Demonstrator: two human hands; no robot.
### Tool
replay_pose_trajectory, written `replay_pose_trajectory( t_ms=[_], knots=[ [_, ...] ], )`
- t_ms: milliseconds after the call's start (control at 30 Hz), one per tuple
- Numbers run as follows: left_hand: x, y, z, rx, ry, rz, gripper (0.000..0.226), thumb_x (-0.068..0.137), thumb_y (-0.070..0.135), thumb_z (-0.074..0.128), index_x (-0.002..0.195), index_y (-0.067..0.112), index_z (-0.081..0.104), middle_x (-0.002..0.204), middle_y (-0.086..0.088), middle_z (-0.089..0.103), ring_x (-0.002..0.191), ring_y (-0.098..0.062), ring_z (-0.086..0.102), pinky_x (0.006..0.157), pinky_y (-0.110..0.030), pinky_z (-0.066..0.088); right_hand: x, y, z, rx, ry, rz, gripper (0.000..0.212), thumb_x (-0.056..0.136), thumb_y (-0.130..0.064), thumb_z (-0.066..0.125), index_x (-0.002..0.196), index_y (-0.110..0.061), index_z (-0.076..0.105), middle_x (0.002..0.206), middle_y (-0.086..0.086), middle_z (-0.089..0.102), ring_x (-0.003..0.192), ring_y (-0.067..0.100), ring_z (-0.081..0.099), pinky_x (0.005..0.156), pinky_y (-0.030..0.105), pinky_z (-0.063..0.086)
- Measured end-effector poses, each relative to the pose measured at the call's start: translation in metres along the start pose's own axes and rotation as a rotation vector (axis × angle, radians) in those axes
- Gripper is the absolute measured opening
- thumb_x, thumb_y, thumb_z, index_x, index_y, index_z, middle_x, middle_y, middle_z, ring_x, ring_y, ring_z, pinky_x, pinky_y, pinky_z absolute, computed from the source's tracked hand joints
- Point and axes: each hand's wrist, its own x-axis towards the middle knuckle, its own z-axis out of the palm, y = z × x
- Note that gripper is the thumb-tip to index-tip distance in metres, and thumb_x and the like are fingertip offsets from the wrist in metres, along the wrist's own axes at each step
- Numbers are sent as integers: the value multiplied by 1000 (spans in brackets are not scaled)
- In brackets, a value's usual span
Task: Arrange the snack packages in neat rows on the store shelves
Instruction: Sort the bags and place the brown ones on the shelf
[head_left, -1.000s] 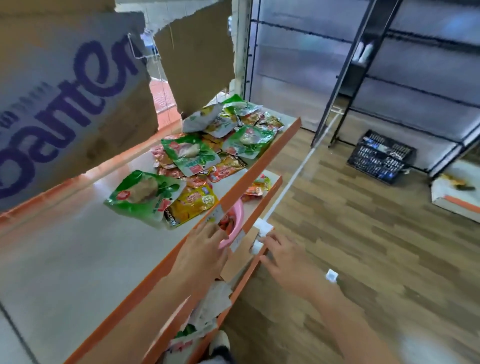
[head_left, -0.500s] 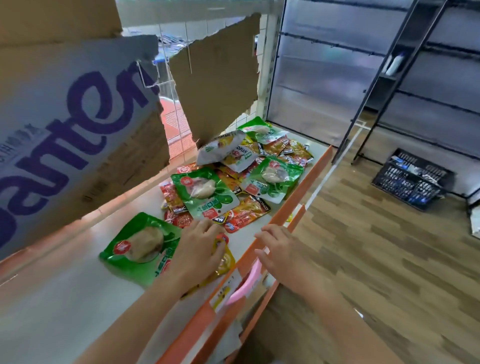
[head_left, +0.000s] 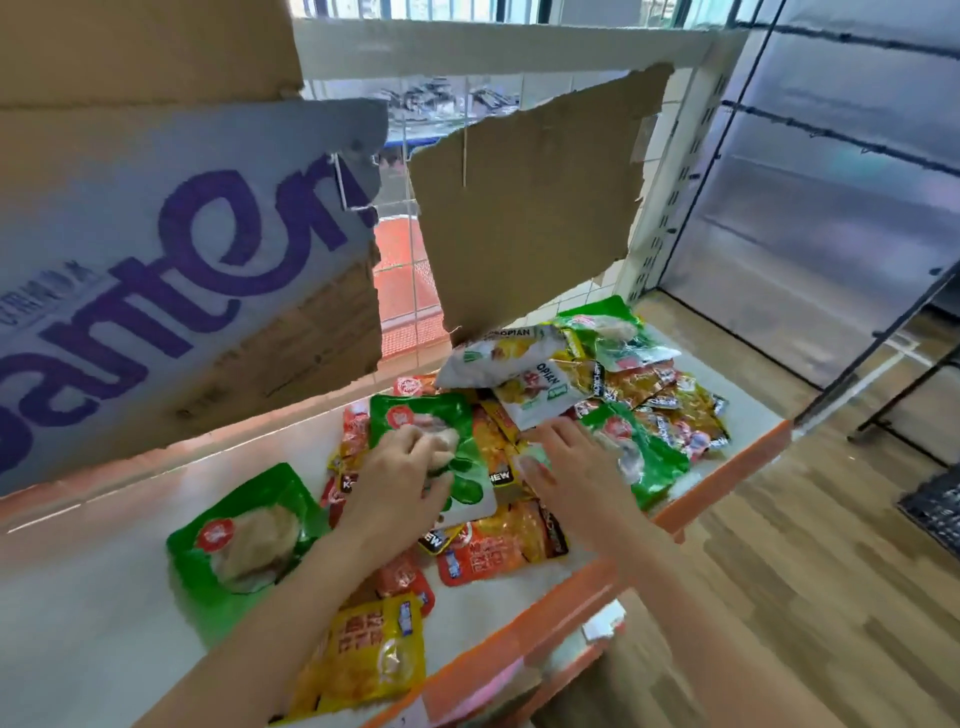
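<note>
Nearest the camera, a yellow snack pouch (head_left: 363, 654) lies flat on the white shelf (head_left: 93, 597), close to the shelf's orange front edge (head_left: 587, 582), with the person's left forearm crossing above it. Just beyond it to the left, a green pouch with a pale chicken piece printed on it (head_left: 244, 535) lies by itself, and to the right an orange pouch (head_left: 498, 540) sits partly under other packs. The left hand (head_left: 400, 478) rests on a second green pouch (head_left: 447, 447) in the middle of the pile, its fingers (head_left: 434, 441) curled down onto the pack's printed face; whether they actually pinch the film cannot be told. The right hand (head_left: 571, 473) reaches in beside it, palm down, fingers (head_left: 550, 434) held fairly straight and close together, their tips touching the lower edge of a white pouch with yellow print (head_left: 540, 389). Just right of that hand lies a third green pouch (head_left: 644, 457), near the shelf's front edge. Farther back the snack packages heap up in a loose, overlapping jumble of orange, yellow, white and green packs (head_left: 649, 384), not in rows. Behind the pile, a torn brown cardboard sheet (head_left: 524, 208) hangs against the wire back of the shelving, and to the left a large cardboard box with purple lettering (head_left: 171, 260) fills the upper left. To the right, wood-patterned floor (head_left: 810, 571) shows past the shelf.
</note>
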Motion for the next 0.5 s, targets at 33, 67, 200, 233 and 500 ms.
replay_pose_trajectory(
  t_ms=[33,67,200,233,500],
  knots=[
    [9,6,2,-2,-4,-27,23,86,19,61,108,10,62,110,-4,56,103,-20,49,91,-32,43,11,9,-4,10,13,-16,40,96,-35,37,120,-8,55,120,6,52,115,26,46,95,37,41],
    [19,11,6,-9,-14,-70,25,88,21,59,110,10,61,112,-3,55,104,-19,49,92,-31,42,22,18,-8,17,8,-19,39,96,-33,37,121,-8,54,121,6,51,115,26,46,94,35,41],
    [61,34,20,-141,50,-365,43,92,38,51,125,10,49,106,-3,58,96,-20,54,84,-35,47,65,51,-20,138,-46,66,39,97,-26,42,133,-10,43,132,8,43,121,24,42,92,32,38],
    [72,40,23,-179,40,-445,49,93,42,48,128,8,44,109,-5,59,97,-20,55,82,-35,47,75,59,-20,195,-34,99,39,97,-24,43,133,-9,43,131,12,43,120,27,43,91,34,39],
    [125,55,53,-597,31,-935,80,87,66,37,130,-1,48,113,-12,56,106,-25,51,91,-32,34,140,77,-14,332,-222,195,35,92,-23,54,118,0,55,112,19,62,106,31,57,75,30,40]
  ],
)
